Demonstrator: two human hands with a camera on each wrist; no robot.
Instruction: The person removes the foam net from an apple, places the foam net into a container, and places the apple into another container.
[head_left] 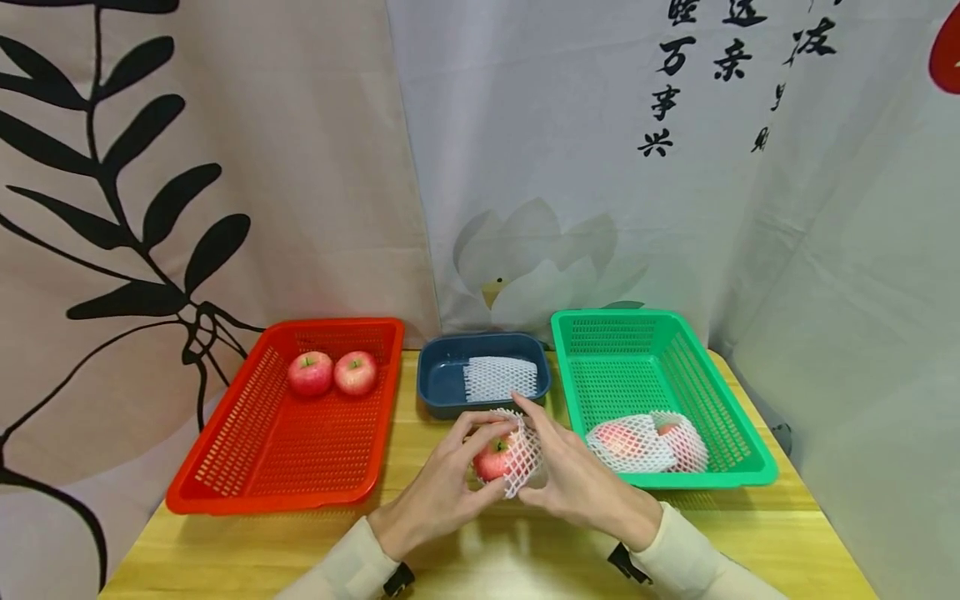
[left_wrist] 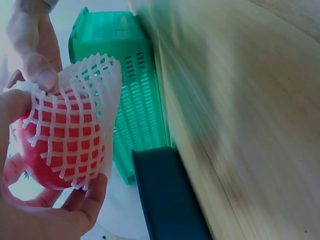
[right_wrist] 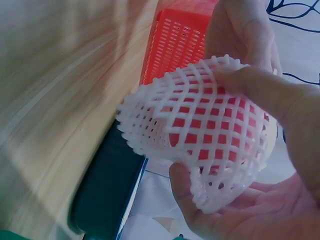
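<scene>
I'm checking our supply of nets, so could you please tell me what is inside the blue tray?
White foam netting lies in the right part of the blue tray. Anything beneath it is hidden, and the right hand covers a little of the netting's near edge.

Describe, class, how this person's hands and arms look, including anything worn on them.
The left hand and right hand are bare, without gloves. The left sleeve and right sleeve are long, plain and cream-coloured. Small black pieces show beside both cuffs; what they are is unclear.
</scene>
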